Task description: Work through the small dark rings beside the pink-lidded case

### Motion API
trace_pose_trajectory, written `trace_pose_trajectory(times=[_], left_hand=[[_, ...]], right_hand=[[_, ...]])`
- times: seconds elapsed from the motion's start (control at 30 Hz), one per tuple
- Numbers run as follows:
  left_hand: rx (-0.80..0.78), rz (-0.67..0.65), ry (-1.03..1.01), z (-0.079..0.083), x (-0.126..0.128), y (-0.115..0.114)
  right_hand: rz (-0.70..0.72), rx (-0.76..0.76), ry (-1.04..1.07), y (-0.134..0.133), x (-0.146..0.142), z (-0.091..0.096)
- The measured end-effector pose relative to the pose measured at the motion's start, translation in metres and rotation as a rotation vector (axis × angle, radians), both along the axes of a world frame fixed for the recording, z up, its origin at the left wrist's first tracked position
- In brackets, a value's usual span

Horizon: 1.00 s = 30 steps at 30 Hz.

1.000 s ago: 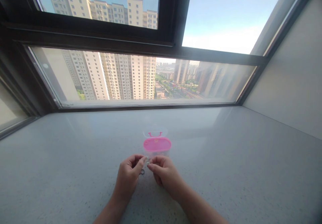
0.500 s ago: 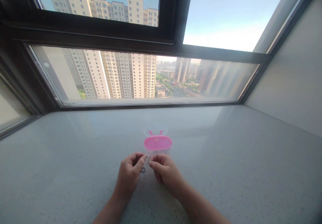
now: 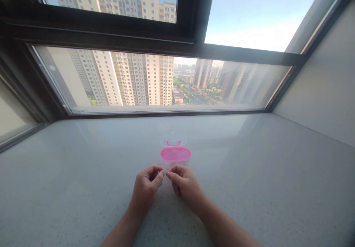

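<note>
My left hand [image 3: 145, 188] is closed, with thumb and index finger pinching a small pale piece too tiny to name. A small metal ring [image 3: 161, 183] shows partly just below that thumb. Opposite it, my right hand [image 3: 185, 186] is closed too, its thumb and index finger pinched on a tiny light-coloured bit. The fingertips of both hands meet or nearly meet around these pieces [image 3: 166, 170]. Right behind the fingers stands a clear plastic box with a pink oval tray [image 3: 176, 154] on top, where a couple of small ring-like items lie.
The box's clear lid [image 3: 173, 142] with a pink handle stands raised at the back. A speckled pale sill [image 3: 249, 173] spreads beneath everything. Behind it rises a dark-framed window [image 3: 166, 114], with a white wall [image 3: 327, 84] at the right.
My hands have come closer together, and the small pieces at the fingertips now meet. The metal ring below my left thumb is less visible. The view has shifted slightly.
</note>
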<state>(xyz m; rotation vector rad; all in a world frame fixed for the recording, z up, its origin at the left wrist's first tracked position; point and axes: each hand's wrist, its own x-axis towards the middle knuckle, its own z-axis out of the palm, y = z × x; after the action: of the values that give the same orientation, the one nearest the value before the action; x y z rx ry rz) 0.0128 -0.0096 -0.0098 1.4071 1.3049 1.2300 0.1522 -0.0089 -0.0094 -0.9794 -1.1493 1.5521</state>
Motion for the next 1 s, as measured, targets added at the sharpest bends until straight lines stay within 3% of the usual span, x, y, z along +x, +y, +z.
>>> trace_pose_trajectory(times=[0.3,0.6,1.0], left_hand=[[-0.054,-0.050,-0.088,0.0029,0.0021,-0.0028],[-0.050,-0.085,-0.086,0.0015,0.0027,-0.0012],[-0.076,-0.105,-0.149,0.0021,0.0033,-0.0012]], right_hand=[[-0.034,-0.042,0.041,0.0020,0.0009,-0.0018],[0.024,-0.074,0.066,0.0008,0.0024,-0.0009],[0.020,-0.040,0.065,0.0016,0.0032,-0.0003]])
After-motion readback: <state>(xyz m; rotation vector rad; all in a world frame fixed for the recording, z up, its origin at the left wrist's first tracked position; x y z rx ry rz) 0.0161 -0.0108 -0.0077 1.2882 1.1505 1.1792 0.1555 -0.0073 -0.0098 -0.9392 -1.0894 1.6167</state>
